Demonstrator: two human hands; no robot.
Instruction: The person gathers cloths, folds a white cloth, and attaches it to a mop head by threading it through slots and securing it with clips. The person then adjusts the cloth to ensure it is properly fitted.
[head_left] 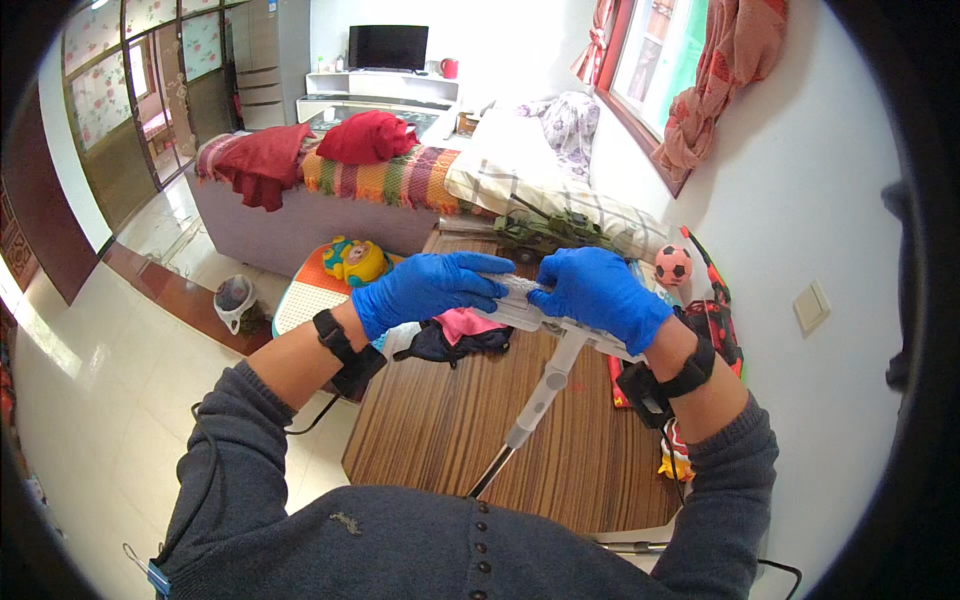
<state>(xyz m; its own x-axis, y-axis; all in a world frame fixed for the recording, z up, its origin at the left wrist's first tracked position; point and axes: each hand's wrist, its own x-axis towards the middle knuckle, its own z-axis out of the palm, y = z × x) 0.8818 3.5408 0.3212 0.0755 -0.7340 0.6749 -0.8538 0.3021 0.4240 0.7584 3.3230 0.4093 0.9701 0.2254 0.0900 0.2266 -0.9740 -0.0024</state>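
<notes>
Both my hands wear blue gloves and hold the flat white head (pixel 519 306) of what looks like a mop, raised above the wooden table. From this head a white and grey pole (pixel 549 388) slants down toward my body, ending in a thin metal section. My left hand (pixel 430 290) grips the head's left end, fingers laid over its top. With fingers curled, my right hand (pixel 600 298) pinches the pale, fluffy-looking edge near the middle. The head's right part sticks out beneath that hand. My fingers hide much of the far side.
Below lies the brown striped table (pixel 440 440), with dark and pink cloth (pixel 465 335) on it. A green toy vehicle (pixel 550 232) stands behind my hands. A pink ball (pixel 673 265) sits by the right wall. Left are a yellow toy (pixel 356 262) and a white bin (pixel 234 303).
</notes>
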